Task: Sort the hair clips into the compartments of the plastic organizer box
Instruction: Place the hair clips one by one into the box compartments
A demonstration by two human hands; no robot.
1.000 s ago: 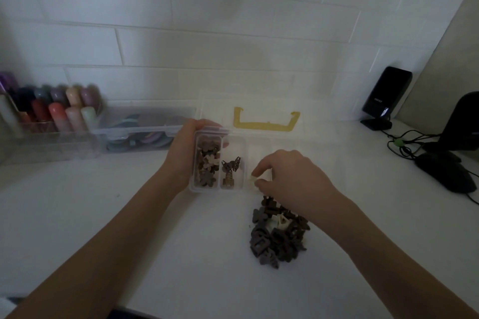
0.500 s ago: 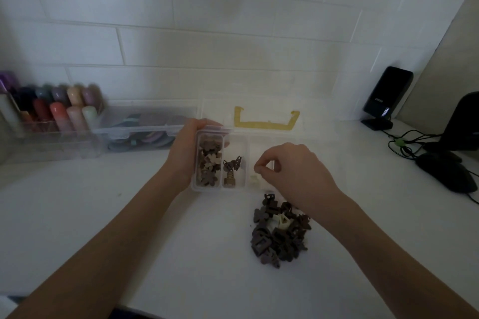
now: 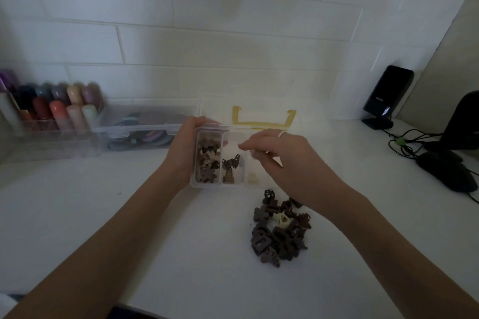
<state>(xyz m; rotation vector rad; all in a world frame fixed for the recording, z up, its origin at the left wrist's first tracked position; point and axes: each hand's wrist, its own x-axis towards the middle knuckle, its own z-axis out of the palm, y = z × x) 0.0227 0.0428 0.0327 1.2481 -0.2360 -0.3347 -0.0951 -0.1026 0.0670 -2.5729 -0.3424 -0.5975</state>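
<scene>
A clear plastic organizer box (image 3: 192, 182) sits on the white table, and my left hand (image 3: 181, 153) grips its left side. The left compartment holds several brown and beige flower-shaped clips (image 3: 207, 160). A few dark claw clips (image 3: 230, 166) lie in the middle compartment. One cream clip (image 3: 252, 179) rests in the third compartment. My right hand (image 3: 280, 158) hovers just above that compartment, fingers loosely apart with nothing in them. Below it, a pile of dark brown hair clips (image 3: 278, 237) lies on the table, with one cream clip (image 3: 282, 221) among them.
The box's open lid with a yellow handle (image 3: 263, 119) leans toward the tiled wall. At left are a clear case of hair accessories (image 3: 145, 129) and a rack of coloured bottles (image 3: 51, 109). On the right stand a black speaker (image 3: 386, 98), cables (image 3: 401, 142) and a dark mouse (image 3: 445, 171).
My right hand carried a cream clip from the pile to the third compartment, let it go there, and lifted away. The left hand kept hold of the box.
</scene>
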